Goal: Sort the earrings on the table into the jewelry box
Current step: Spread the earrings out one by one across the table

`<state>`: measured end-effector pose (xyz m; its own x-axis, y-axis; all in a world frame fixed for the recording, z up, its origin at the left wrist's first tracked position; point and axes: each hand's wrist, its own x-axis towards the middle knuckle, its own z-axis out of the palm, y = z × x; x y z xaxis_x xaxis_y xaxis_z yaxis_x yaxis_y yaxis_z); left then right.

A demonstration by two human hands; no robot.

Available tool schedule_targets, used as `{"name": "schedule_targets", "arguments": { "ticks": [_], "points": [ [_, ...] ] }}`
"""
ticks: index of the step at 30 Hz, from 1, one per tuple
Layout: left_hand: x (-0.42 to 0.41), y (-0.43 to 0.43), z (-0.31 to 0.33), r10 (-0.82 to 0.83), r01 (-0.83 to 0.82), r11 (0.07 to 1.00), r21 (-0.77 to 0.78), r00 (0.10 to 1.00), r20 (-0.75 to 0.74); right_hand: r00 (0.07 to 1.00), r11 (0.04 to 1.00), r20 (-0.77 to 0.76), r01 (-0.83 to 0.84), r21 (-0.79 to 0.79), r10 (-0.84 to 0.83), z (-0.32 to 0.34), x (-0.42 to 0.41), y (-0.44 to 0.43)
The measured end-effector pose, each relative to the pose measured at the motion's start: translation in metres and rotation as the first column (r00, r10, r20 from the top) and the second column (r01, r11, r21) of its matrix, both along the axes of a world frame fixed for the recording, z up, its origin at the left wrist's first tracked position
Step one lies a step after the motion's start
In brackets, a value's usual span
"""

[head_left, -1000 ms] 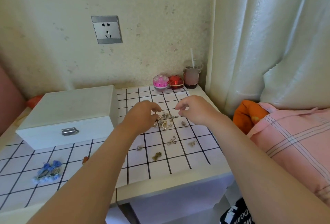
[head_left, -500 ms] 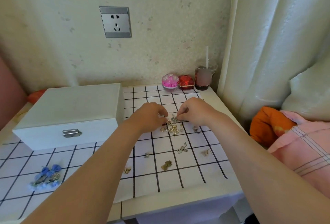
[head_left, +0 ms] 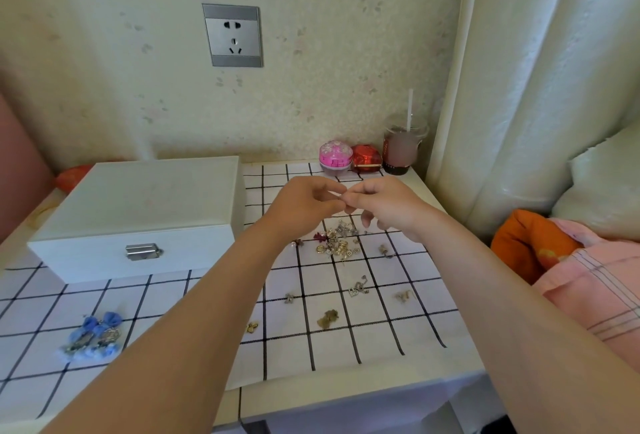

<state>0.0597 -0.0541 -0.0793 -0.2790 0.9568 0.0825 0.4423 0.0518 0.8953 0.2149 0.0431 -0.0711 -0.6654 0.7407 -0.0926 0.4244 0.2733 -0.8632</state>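
Observation:
A closed white jewelry box [head_left: 138, 212] with a metal clasp stands at the left of the checked table. A pile of small metal earrings [head_left: 337, 243] lies right of it, with single earrings [head_left: 358, 290] scattered nearer me. My left hand [head_left: 304, 205] and my right hand [head_left: 384, 205] hover together just above the pile, fingertips meeting and pinching a tiny earring between them; the piece itself is barely visible. A pair of blue flower earrings [head_left: 95, 335] lies at the front left.
A pink round case [head_left: 335, 155], a red case [head_left: 366, 157] and a drink cup with a straw [head_left: 401, 148] stand at the back right by the curtain. Pink bedding and an orange cushion [head_left: 530, 246] lie beyond the table's right edge.
Both hands dipped to the pile, then rose slightly and came together, fingertips now meeting over it. The view has shifted closer and a bit left.

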Motion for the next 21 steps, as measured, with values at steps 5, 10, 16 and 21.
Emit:
{"name": "schedule_targets", "arguments": {
  "ticks": [5, 10, 16, 21],
  "points": [
    [-0.002, -0.002, 0.004, 0.119, -0.118, 0.993, -0.006, 0.993, 0.029, 0.998, 0.995, 0.042, 0.05, 0.088, -0.054, -0.003, -0.002, 0.002],
    [-0.003, -0.003, 0.004, 0.119, -0.119, 0.993, -0.015, 0.993, -0.023, 0.928, 0.952, 0.373, -0.092, 0.292, -0.025, -0.019, -0.002, 0.008],
    [0.0, -0.007, 0.005, 0.043, -0.05, 0.997, -0.054, 0.991, -0.128, 0.95, 0.959, 0.311, -0.053, 0.278, -0.038, -0.018, -0.002, 0.006],
    [0.01, -0.017, 0.005, -0.027, 0.016, 0.998, -0.069, 0.987, -0.161, 0.976, 0.97, 0.217, -0.021, 0.244, -0.033, -0.003, 0.015, 0.002]
  ]
}}
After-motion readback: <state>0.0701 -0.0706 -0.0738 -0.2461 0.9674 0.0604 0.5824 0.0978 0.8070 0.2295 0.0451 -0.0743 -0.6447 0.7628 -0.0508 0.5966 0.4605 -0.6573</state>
